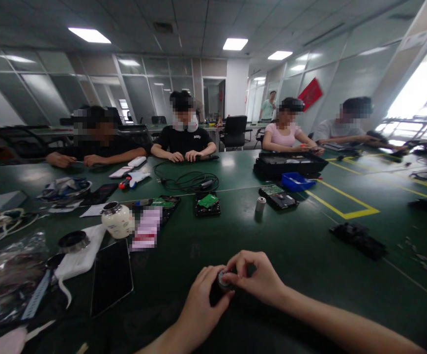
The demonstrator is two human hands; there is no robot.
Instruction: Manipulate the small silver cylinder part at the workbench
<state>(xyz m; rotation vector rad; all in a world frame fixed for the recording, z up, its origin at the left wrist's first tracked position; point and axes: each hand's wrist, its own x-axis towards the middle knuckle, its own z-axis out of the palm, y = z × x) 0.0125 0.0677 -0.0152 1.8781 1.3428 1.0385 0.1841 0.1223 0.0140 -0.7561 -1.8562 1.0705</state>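
Note:
My left hand (198, 305) is curled around a small round metal cylinder (222, 281), with the thumb on its near side and the fingers on its far side. The thumb and forefinger of my right hand (261, 278) pinch at the cylinder's upper end. Between the fingers, only its grey round end and part of its dark side show. Farther off, a similar silver cylinder (260, 204) stands upright on the green table (294, 255). Beyond it lie hard drives with bared green boards, one of them a black drive (277, 196) to the right.
To my left lie a dark tablet (112, 275), a cream jar (116, 220) and a clear plastic bag (10, 275). A coiled black cable (194, 182), a blue tray (297, 182) and black parts (356, 238) lie farther out. Several people sit across the table.

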